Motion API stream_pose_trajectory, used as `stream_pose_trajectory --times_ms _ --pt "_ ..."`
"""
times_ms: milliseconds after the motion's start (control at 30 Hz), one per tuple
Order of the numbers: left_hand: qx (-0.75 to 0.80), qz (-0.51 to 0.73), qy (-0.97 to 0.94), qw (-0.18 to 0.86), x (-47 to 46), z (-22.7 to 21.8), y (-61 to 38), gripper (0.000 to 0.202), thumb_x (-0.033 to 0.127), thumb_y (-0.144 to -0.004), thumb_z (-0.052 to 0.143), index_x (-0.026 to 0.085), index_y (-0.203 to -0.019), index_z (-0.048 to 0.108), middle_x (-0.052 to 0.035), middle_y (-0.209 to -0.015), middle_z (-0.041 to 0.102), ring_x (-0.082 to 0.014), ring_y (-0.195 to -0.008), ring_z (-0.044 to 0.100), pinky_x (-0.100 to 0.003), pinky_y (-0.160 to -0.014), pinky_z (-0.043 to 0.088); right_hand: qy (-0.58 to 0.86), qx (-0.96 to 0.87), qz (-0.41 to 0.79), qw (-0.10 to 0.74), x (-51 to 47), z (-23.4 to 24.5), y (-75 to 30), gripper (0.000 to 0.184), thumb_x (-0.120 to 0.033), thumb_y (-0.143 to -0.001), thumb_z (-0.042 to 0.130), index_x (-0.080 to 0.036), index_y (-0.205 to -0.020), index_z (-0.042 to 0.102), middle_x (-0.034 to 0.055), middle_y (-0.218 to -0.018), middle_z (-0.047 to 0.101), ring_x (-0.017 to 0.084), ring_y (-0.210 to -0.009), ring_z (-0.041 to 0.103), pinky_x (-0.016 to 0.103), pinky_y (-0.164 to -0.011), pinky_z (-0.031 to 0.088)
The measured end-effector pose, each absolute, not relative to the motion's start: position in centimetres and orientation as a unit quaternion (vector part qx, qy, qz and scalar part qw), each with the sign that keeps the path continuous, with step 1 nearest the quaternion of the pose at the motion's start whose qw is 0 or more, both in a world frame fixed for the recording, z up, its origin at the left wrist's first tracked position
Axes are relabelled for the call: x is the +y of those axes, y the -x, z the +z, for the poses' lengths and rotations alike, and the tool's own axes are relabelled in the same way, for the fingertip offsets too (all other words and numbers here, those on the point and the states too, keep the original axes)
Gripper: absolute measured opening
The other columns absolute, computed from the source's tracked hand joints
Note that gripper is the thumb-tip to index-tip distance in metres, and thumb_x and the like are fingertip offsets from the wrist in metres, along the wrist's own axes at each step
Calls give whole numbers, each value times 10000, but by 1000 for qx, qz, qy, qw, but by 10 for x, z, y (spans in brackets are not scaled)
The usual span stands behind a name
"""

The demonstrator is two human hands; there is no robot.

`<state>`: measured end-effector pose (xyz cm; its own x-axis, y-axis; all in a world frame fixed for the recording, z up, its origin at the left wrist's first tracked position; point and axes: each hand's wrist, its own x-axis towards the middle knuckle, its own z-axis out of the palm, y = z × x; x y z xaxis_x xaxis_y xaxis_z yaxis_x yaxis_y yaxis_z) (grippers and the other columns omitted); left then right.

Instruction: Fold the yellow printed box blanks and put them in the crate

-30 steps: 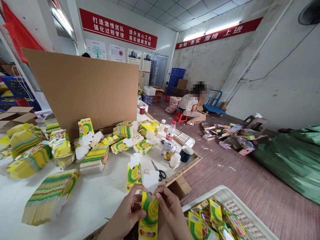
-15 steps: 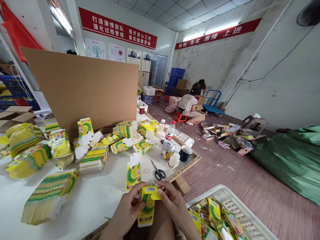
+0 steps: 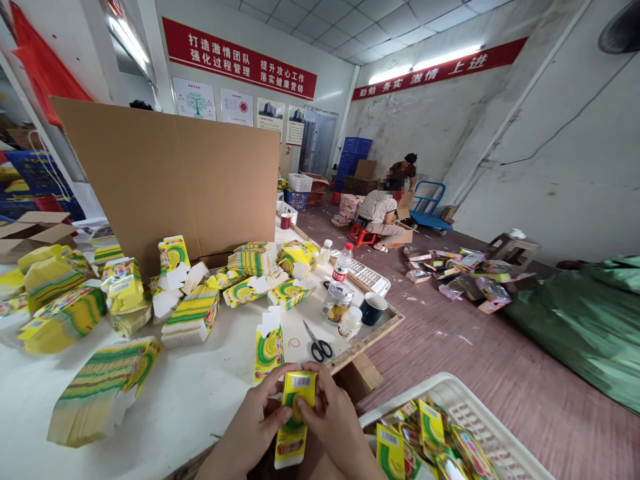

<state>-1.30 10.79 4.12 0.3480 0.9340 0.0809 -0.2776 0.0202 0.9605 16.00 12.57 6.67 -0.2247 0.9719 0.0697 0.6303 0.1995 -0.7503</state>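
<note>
A small yellow-and-green carton (image 3: 291, 437) with a barcode on its end flap is held between my two hands at the table's near edge. My left hand (image 3: 255, 420) grips its left side, thumb on the front face. On the right side my right hand (image 3: 333, 413) is closed round it, thumb pressed to the front and fingers behind the top. Just beyond the hands a flat unfolded carton (image 3: 269, 347) lies on the white table (image 3: 200, 393). Right of it are black-handled scissors (image 3: 319, 347) and a rubber band (image 3: 294, 343).
Stacks of flat cartons (image 3: 103, 393) cover the table's left. A large cardboard sheet (image 3: 175, 180) stands behind. A glass jar (image 3: 338, 303), a bottle (image 3: 343, 262) and a dark mug (image 3: 373, 309) stand at right. A white basket (image 3: 480, 407) holds filled packs. Two people sit or bend farther off.
The carton's top flap, sticking out to the right before, now lies down against the carton. My right hand has moved in to the left, its thumb now on the front face.
</note>
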Motion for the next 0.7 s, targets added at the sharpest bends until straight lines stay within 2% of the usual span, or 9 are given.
stream_pose_trajectory --times_ms 133,267,333,400,467,567,633,667,700 --pt "345 467 -539 610 109 37 14 559 362 -872 669 245 -1399 525 -113 -1285 685 -258 -1002 688 -363 -895 527 581 -701 284 301 123 63 -157 328 -213 -778 548 -200 -1102 596 -46 -633 538 165 -565 517 252 -561 378" --pt "312 483 -511 638 112 27 18 619 393 -855 690 237 -1420 491 -120 -1239 696 -222 -839 705 -328 -773 546 544 -713 317 309 124 64 -165 396 -276 -830 565 -197 -1211 639 -35 -636 554 167 -591 544 252 -585 412" --pt "306 497 -495 643 114 24 20 654 396 -825 723 224 -1413 495 -115 -1166 715 -203 -767 694 -307 -718 537 521 -722 320 323 127 63 -167 407 -337 -874 561 -210 -1247 659 5 -729 629 163 -612 554 256 -596 436" --pt "309 506 -492 637 117 21 21 640 379 -811 736 219 -1392 520 -99 -1104 722 -189 -739 680 -285 -687 524 499 -723 320 356 130 57 -162 395 -391 -900 561 -224 -1238 678 63 -932 699 167 -682 597 265 -633 474" --pt "319 506 -504 623 121 18 19 594 343 -807 732 220 -1361 555 -75 -1042 721 -162 -693 659 -253 -646 504 480 -704 336 401 134 48 -153 396 -435 -894 586 -225 -1216 683 90 -1073 708 188 -790 651 276 -700 516" --pt "343 483 -532 605 130 9 16 609 287 -793 716 223 -1376 550 -66 -1018 724 -140 -632 645 -226 -588 492 481 -663 356 450 142 38 -152 410 -501 -861 616 -219 -1148 692 80 -984 743 226 -861 696 293 -748 554" --pt "356 476 -567 571 139 0 18 653 306 -808 684 219 -1429 504 -107 -1132 721 -203 -799 710 -268 -704 555 513 -663 315 445 146 41 -179 367 -500 -822 643 -240 -1069 721 73 -957 760 247 -862 713 308 -759 565" --pt "369 471 -594 537 145 -6 22 664 311 -825 658 209 -1456 478 -136 -1239 693 -251 -977 710 -311 -842 562 535 -671 280 430 147 44 -203 329 -475 -796 661 -254 -1026 737 73 -973 766 261 -885 719 321 -791 566" --pt "390 456 -629 495 150 -11 27 679 300 -835 636 197 -1479 451 -158 -1361 634 -290 -1165 650 -357 -987 516 574 -679 229 396 148 48 -231 301 -449 -770 673 -281 -1007 749 69 -980 774 275 -906 724 337 -821 561"
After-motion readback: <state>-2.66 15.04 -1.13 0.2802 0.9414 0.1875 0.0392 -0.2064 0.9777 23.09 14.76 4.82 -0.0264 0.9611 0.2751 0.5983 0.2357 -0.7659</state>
